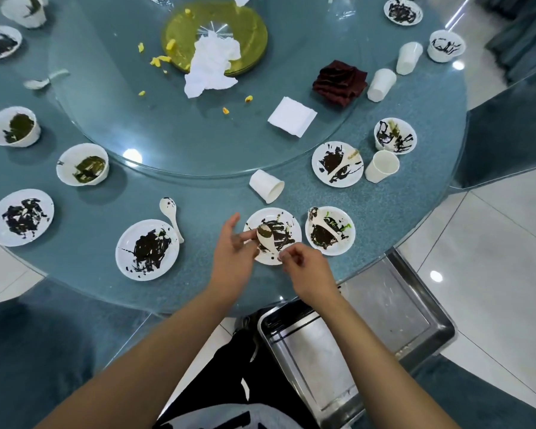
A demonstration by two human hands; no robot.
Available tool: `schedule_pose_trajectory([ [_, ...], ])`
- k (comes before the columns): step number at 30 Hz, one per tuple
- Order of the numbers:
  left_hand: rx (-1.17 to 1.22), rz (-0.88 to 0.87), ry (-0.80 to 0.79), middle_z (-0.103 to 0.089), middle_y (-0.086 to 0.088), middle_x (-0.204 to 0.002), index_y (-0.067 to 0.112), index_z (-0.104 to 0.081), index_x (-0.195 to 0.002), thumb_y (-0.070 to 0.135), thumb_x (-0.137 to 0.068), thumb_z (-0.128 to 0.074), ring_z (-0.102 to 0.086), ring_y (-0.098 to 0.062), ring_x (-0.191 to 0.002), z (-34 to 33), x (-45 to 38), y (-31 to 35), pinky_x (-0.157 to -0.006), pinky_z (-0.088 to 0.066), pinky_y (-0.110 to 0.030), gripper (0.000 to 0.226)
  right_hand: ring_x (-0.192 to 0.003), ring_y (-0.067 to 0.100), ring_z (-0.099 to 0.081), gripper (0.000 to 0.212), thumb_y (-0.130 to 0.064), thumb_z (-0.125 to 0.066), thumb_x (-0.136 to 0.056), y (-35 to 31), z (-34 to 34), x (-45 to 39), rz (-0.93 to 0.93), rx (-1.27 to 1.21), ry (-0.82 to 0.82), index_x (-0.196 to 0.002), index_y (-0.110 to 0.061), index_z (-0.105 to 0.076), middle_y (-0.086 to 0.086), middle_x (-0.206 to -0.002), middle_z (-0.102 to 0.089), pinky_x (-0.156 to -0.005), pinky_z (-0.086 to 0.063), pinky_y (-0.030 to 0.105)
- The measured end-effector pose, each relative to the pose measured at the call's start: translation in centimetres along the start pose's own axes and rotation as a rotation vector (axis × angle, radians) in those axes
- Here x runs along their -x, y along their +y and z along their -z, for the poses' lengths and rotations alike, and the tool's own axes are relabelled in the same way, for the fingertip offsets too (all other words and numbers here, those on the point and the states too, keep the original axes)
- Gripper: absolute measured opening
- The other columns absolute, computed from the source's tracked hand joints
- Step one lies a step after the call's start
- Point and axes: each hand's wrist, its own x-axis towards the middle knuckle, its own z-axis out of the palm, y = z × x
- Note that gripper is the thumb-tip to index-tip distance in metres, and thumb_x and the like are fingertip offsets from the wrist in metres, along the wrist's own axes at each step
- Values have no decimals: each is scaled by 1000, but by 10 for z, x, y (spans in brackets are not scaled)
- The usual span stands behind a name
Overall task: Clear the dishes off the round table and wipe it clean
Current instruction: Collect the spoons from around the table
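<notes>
My right hand point(304, 267) pinches the handle of a small white spoon point(267, 238) over a dirty white round plate point(287, 224) near the blue table's point(198, 196) edge. My left hand point(232, 255) is open, fingers touching the spoon.

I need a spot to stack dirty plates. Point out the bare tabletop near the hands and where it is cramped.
Bare tabletop lies along the near edge between the smeared plate and the left hand, and between the white spoon and the tipped paper cup. It is cramped on the right, where the plate under the hands nearly meets the bowl with a spoon.
</notes>
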Motion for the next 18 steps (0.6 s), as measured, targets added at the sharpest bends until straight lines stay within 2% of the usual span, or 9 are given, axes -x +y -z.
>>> schedule_pose_trajectory([
  [2, 307, 285, -10, -76, -1, -88, 16, -54, -132, 6, -100, -49, -68, -20, -83, -9, 1, 7, -86, -55, -36, 33, -59, 7, -54, 19, -30, -65, -94, -3, -1, 3, 34, 62, 31, -78, -21, -65, -9, -63, -62, -67, -51, 38],
  [5, 441, 480, -101, -72, -15, -111, 6, -64, -120, 19, -98, -50, -70, -26, -83, -9, 4, 13, -83, -55, -39, 29, -64, 11, -59, 19, -36, -66, -91, -11, -1, 12, 100, 187, 51, -76, -26, -60, -14, -62, -60, -68, -51, 36],
  [8, 476, 512, -161, -68, -17, -117, 8, -66, -108, 22, -97, -49, -69, -27, -85, -7, 5, 13, -82, -55, -40, 24, -65, 6, -60, 18, -39, -67, -90, -14, 5, 17, 153, 248, 85, -79, -26, -65, -16, -65, -62, -68, -50, 32],
  [10, 513, 525, -173, -67, -18, -121, 8, -64, -114, 25, -99, -49, -69, -30, -91, -5, 5, 12, -87, -57, -45, 28, -67, 5, -61, 18, -38, -65, -92, -14, 16, 14, 138, 212, 136, -81, -24, -68, -14, -70, -67, -68, -52, 33],
  [13, 535, 539, -157, -66, -22, -129, 5, -61, -126, 31, -101, -48, -70, -34, -98, -1, 7, 9, -90, -58, -51, 38, -75, 16, -63, 14, -33, -61, -94, -6, 41, -5, 131, 313, 251, -87, -23, -68, -7, -81, -69, -72, -53, 37],
  [16, 533, 524, -155, -64, -23, -132, 4, -62, -124, 31, -100, -48, -67, -37, -106, 6, 11, 9, -92, -58, -51, 39, -89, 29, -64, 16, -28, -59, -95, 8, 63, -35, 103, 482, 312, -102, -17, -70, 6, -99, -69, -81, -50, 40],
  [18, 546, 506, -140, -65, -23, -130, 3, -62, -120, 32, -101, -47, -64, -39, -112, 15, 15, 10, -94, -56, -51, 38, -96, 32, -64, 22, -27, -59, -95, 13, 70, -51, 98, 585, 293, -110, -16, -69, 11, -106, -66, -84, -49, 42],
])
